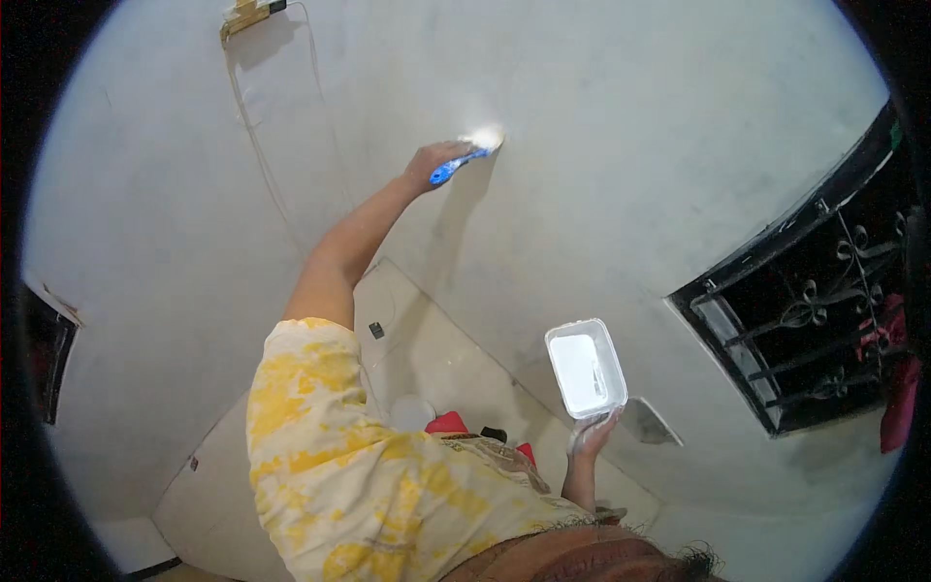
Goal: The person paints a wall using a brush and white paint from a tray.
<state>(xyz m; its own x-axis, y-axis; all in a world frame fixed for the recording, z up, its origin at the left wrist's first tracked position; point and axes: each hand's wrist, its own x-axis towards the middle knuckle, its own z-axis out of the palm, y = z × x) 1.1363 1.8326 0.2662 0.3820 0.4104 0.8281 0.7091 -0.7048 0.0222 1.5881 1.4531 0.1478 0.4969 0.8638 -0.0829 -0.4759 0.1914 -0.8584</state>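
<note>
My left hand (433,164) is raised against the pale wall (582,182) and grips a blue-handled brush (454,167). The brush head touches or nearly touches the wall; a bright white glare hides its bristles. Lower right, my right hand (596,435) supports a rectangular plastic tub (622,378) from below. White paint or a similar white liquid lies in the tub, and white smears mark that hand and wrist. A yellow-and-white sleeve covers my left upper arm.
Right stands a dark window with a scrolled metal grille (807,305) and pink cloth (902,400). A wooden fixture (247,16) with hanging cords is upper left. On the floor are a small dark object (376,330), a red object (446,423) and a whitish round object (412,412).
</note>
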